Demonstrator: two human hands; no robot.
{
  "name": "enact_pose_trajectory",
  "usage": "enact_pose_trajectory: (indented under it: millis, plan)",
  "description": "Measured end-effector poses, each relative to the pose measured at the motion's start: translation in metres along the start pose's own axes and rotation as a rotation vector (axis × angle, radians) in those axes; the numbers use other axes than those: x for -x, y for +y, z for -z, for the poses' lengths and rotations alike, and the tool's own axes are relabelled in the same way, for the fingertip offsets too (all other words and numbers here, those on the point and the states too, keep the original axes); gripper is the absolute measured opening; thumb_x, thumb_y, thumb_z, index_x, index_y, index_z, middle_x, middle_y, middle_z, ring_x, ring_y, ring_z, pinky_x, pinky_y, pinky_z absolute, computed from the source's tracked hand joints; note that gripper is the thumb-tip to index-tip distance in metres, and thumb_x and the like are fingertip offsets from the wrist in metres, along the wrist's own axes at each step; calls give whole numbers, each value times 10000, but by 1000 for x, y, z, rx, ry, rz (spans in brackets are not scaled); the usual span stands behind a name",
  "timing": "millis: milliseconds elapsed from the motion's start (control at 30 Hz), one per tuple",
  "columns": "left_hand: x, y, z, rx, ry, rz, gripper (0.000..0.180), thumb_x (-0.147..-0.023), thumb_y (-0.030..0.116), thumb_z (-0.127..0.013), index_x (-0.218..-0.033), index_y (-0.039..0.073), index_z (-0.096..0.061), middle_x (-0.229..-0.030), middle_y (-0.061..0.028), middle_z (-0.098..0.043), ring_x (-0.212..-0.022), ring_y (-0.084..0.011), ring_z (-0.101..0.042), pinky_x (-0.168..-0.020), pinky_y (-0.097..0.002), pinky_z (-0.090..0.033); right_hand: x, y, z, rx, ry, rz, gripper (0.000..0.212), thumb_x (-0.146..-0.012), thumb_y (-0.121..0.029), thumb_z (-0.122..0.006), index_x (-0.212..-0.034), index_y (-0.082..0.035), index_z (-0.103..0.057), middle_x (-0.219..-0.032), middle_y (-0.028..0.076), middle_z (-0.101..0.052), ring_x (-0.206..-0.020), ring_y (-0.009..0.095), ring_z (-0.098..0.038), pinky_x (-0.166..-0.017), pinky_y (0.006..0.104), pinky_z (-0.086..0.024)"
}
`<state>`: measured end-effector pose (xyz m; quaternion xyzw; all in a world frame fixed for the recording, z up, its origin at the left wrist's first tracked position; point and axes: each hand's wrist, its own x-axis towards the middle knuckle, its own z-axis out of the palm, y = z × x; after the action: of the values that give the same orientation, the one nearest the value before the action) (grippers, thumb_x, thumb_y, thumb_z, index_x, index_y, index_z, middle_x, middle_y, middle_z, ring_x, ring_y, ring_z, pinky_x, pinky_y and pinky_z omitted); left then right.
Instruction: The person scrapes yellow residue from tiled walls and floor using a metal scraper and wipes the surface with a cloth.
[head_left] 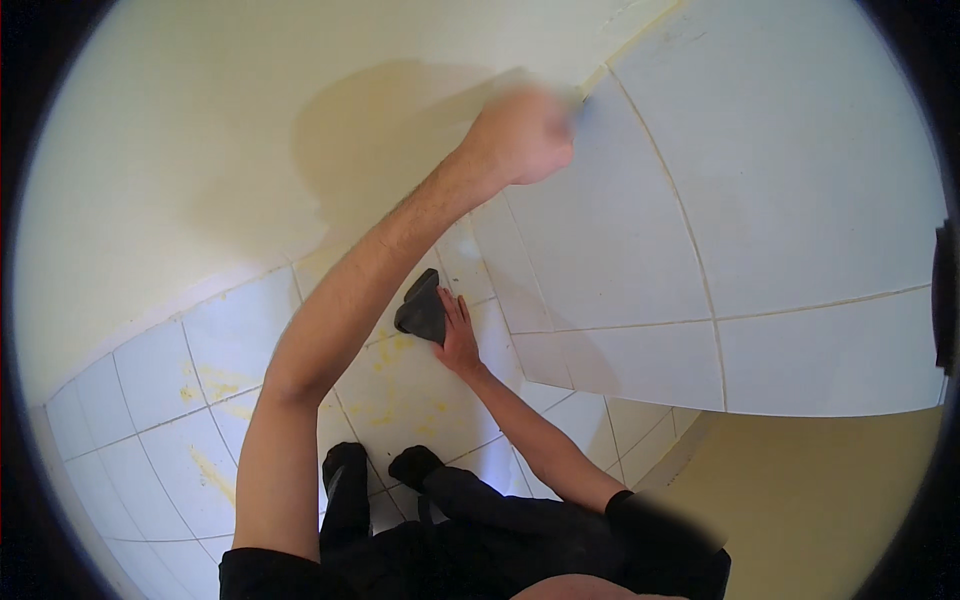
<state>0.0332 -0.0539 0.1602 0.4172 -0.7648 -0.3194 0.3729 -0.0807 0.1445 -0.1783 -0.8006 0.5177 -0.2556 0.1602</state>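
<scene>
My left hand [522,137] is raised at the upper middle, closed in a fist by the top edge of the white tiled wall panel [620,230]. Motion smears its fingers. A small bluish-dark tip shows just beyond them against the pale yellow joint line [633,42]; what the hand holds is too blurred to name. Lower down, my right hand [459,338] grips the side of a dark grey cup-shaped container [424,312], held tilted above the floor. The inside of the container is hidden from here.
White floor tiles [400,385] below carry yellow smears [212,472]. A cream wall [200,130] rises on the left and far side. My dark-shod feet [414,466] stand under the container. A dark object [944,300] juts in at the right rim.
</scene>
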Motion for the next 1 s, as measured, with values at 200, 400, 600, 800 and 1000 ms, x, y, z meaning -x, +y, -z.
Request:
enact_pose_trajectory:
  millis: [200,400,600,800,1000]
  plan:
    - [-4,-11,0,21,1,21,301,-855,149,-577,-1071,15,-739,-678,-275,-605,-547,-318,-603,-603,-409,-502,0,0,-3,0,3,-1,755,-688,6,-624,-1400,104,-392,-1607,172,-264,-1491,354,-257,-1235,543,-192]
    - [13,14,-2,33,10,-19,163,-732,108,-584,-677,4,-696,-634,-230,-629,-580,-409,-607,-598,-461,-526,2,1,-2,25,-43,-20,776,-673,2,-646,-1400,102,-396,-1613,169,-248,-1497,350,-242,-1238,539,-190]
    - [5,9,-2,19,69,-27,134,-698,103,-598,-665,16,-695,-658,-227,-642,-613,-416,-624,-609,-472,-529,0,3,0,3,-35,-17,750,-674,-12,-663,-1368,124,-413,-1605,172,-254,-1495,352,-243,-1240,542,-179]
    - [-1,1,-1,-51,89,-65,204,-840,136,-581,-819,-38,-686,-732,-267,-632,-599,-398,-613,-610,-456,-498,0,4,-1,6,-23,12,772,-674,-18,-671,-1391,91,-406,-1602,174,-258,-1495,353,-240,-1244,532,-174]
    - [3,2,1,-3,58,-73,259,-858,144,-574,-987,-31,-716,-709,-276,-618,-586,-388,-613,-610,-437,-501,1,2,-2,31,-32,-4,790,-666,-14,-681,-1400,73,-402,-1600,171,-264,-1495,354,-242,-1245,531,-171]
